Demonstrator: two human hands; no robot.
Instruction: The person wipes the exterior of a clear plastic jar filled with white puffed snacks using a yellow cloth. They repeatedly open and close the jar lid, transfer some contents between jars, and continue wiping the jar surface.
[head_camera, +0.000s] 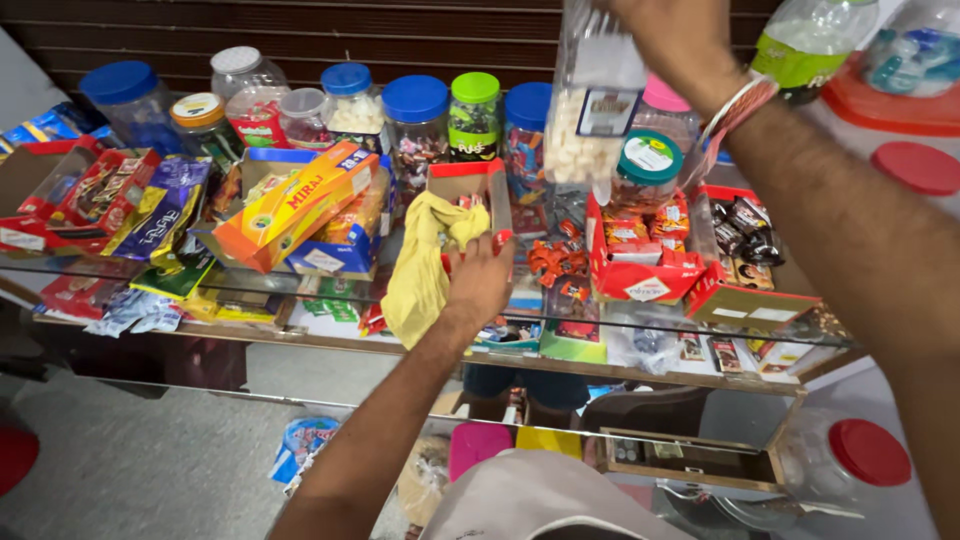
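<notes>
While the left hand (478, 282) grips a yellow cloth (425, 262), the raised right hand (668, 38) clasps a clear jar (592, 105).

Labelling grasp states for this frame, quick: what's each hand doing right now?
Left hand: closed, gripping a crumpled yellow cloth on the glass counter.
Right hand: closed, holding up a clear plastic jar of white sweets.

Two hands in view — the left hand (478, 285) at six o'clock gripping one yellow cloth (425, 262), the right hand (672, 38) at twelve lifting one clear jar of white sweets (590, 95). Four blue-lidded jars (415, 120) stand along the back at eleven (further ones may be hidden), one green-lidded jar (474, 115) — and one orange carton (295, 205) at nine
</notes>
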